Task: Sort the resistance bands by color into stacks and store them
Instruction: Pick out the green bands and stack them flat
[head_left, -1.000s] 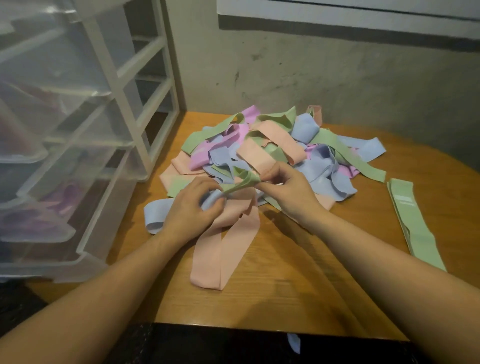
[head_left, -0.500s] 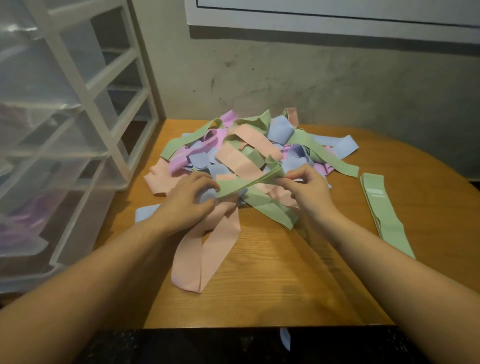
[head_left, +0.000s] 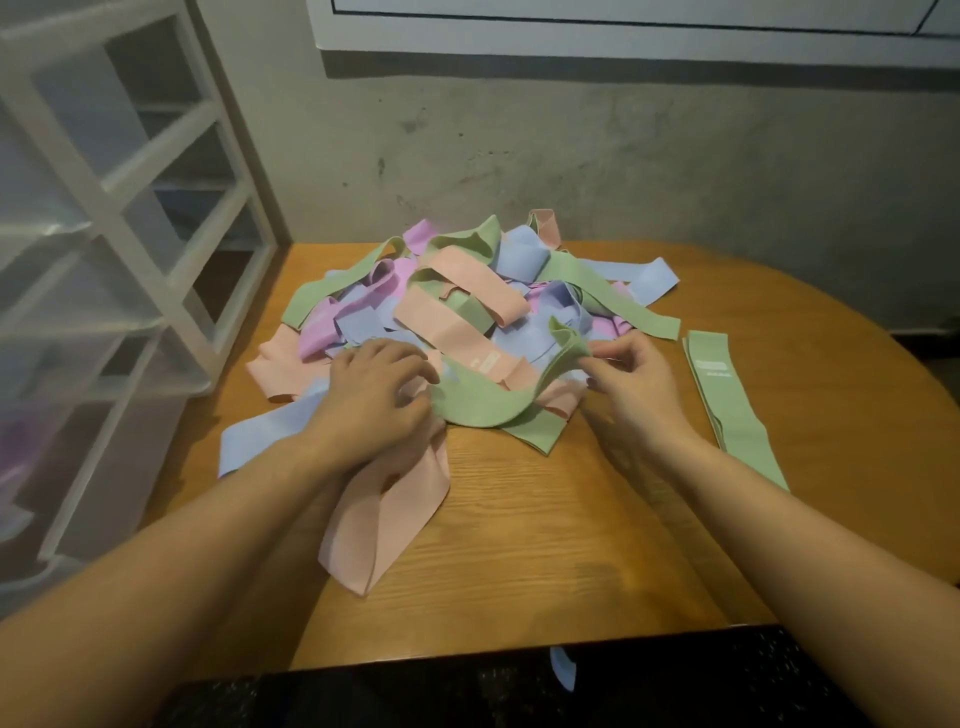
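wooden table (head_left: 545, 545) | grey wall (head_left: 571, 156) behind | white board (head_left: 571, 26) on wall

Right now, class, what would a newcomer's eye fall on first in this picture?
First, the tangled heap of pastel bands in green, pink, blue and lilac at the middle of the wooden table. Next, the left hand and right hand holding a green band between them at the heap's near edge. To the right, a neat green stack lies apart.

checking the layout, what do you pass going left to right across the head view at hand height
drawer unit -> left hand -> green band held between both hands -> right hand -> flat green stack -> bare table
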